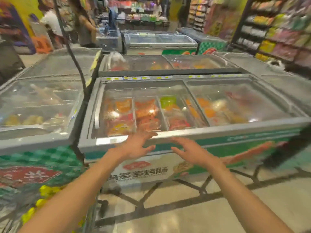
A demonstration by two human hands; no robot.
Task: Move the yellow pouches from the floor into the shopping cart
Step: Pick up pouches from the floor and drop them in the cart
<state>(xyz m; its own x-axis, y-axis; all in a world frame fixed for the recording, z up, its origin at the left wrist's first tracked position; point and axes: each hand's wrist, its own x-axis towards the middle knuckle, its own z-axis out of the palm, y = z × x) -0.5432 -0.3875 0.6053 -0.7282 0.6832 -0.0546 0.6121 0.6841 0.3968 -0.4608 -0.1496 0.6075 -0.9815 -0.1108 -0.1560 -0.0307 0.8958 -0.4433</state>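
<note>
Both my arms reach forward in front of a glass-topped chest freezer (218, 132). My left hand (137, 146) has its fingers spread and straight, near the freezer's front rim, and holds nothing. My right hand (190, 151) is beside it, fingers relaxed and empty. At the lower left, blurred yellow pouches (44, 190) show below my left forearm, inside what looks like a wire shopping cart (96, 211). The frame is smeared by motion, so details there are unclear. I see no pouch on the floor.
Another freezer (42, 105) stands to the left, more freezers (161, 64) behind. Stocked shelves (277, 31) line the right side. People (52, 22) stand at the back left. Tiled floor (185, 212) with dark lines lies below my arms.
</note>
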